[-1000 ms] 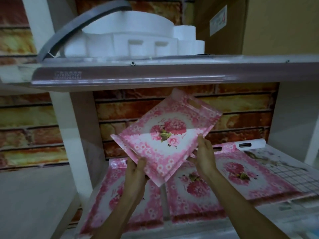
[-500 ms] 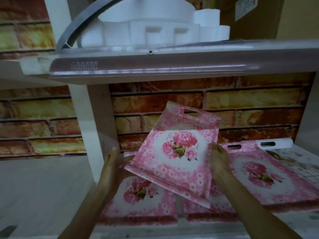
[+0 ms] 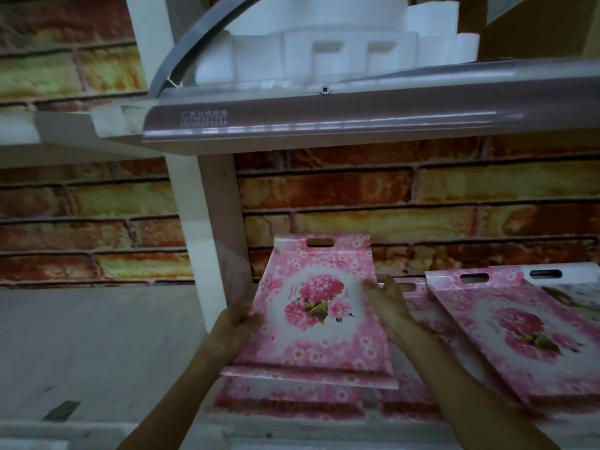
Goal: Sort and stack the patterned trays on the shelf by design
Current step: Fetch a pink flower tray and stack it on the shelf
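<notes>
A pink tray with a rose print [image 3: 319,306] is held square to the shelf, its handle slot at the far end. My left hand [image 3: 235,323] grips its left edge and my right hand [image 3: 386,303] holds its right edge. It hovers low over another pink floral tray [image 3: 289,397] lying on the lower shelf. A second pink floral tray [image 3: 519,326] lies tilted to the right, over a further pink one [image 3: 409,397]. At the far right a white tray with a different pattern [image 3: 571,287] peeks out.
The upper shelf's mauve front edge [image 3: 324,121] hangs overhead with white foam packing [image 3: 324,43] and a grey curved strip on it. A white shelf post [image 3: 207,228] stands just left of the trays. A brick-pattern wall is behind.
The held tray has turned from a diagonal tilt to straight and has come down to the left, low over the left tray on the shelf. The camera has shifted left and closer.
</notes>
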Motion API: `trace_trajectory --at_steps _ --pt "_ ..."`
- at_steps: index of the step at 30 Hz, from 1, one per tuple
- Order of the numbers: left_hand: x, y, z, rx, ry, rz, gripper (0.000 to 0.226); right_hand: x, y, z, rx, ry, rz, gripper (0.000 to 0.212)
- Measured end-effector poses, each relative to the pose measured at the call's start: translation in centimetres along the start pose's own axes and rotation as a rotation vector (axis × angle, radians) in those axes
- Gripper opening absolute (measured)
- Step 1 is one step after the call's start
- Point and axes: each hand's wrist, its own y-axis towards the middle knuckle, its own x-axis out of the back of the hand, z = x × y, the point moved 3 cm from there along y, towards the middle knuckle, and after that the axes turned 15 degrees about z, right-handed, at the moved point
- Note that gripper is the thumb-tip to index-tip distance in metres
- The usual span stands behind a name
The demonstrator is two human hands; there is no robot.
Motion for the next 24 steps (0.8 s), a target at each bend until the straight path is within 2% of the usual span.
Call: trace_trajectory --at_steps 3,4,6,9,12,16,18,19,21,24 --pt "0.6 -0.3 1.1 0.079 0.037 -0.031 0.019 -1.1 0.2 -0.8 -0.031 -0.102 0.116 0.019" --pt "0.9 -0.2 1.7 0.107 0.057 -0.05 0.016 -1.4 0.2 -1.1 -0.036 -0.16 0.145 0.021" --pt "1.4 -0.3 2.5 0.156 0.097 -0.063 0.006 -1.7 0.1 -1.5 -0.043 -0.298 0.163 0.02" --pt "1.9 -0.5 3.6 0.229 0.249 -0.073 0.017 -2.4 0.2 -2.4 -0.055 -0.472 0.181 0.026" --pt "2.1 -0.7 4.2 0.253 0.337 -0.076 0.018 -3.1 0.6 -3.5 -0.089 -0.59 0.183 0.012" --pt "2.5 -0.6 5.1 0.266 0.392 -0.089 0.016 -3.9 1.1 -4.7 -0.065 -0.675 0.196 0.044" --pt "2.7 -0.4 5.4 0.265 0.384 -0.094 0.016 -4.1 1.3 -5.0 -0.051 -0.708 0.192 0.053" --pt "2.6 -0.3 5.4 0.267 0.386 -0.086 0.015 -4.1 1.4 -5.2 -0.041 -0.723 0.191 0.051" --pt "2.5 -0.2 5.6 0.266 0.421 -0.072 0.016 -4.1 1.8 -5.7 -0.064 -0.765 0.166 0.029" --pt "2.3 0.2 5.9 0.249 0.471 -0.079 0.017 -4.0 2.1 -6.0 -0.089 -0.835 0.151 0.015"
